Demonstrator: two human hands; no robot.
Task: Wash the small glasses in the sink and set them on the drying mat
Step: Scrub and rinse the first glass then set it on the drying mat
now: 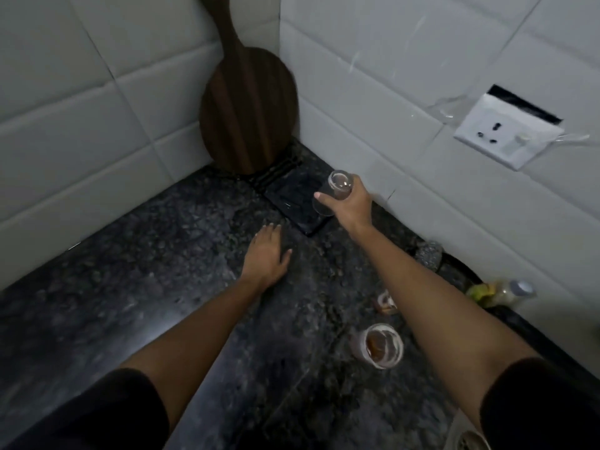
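Above the far corner of the dark speckled desk (136,287), seen from the head camera, a small clear glass (332,193) is gripped in the right hand (349,203), the fingers and thumb curled round its side. The glass is held upside down and tilted, its base turned up toward the camera. Directly under that hand, a black drying mat (292,199) lies on the desk, close to the right-hand tiled wall (406,92); whether the glass touches the mat cannot be told.

Left of and nearer than the right hand, the left hand (266,254) is pressed flat on the desk with straight fingers, nothing held, just beside the mat's near edge.

Beyond both hands, a round dark wooden board (248,112) is leaned upright in the tiled corner, its foot at the mat's far end.

Nearer than the right hand, beside the right forearm, a glass with brown dregs (380,345) stands on the desk, and another small glass (386,302) is partly hidden by the arm. Right of the right hand, a white wall socket (508,131) is fixed on the tiles, and a blurred bottle (516,290) is seen lower down.
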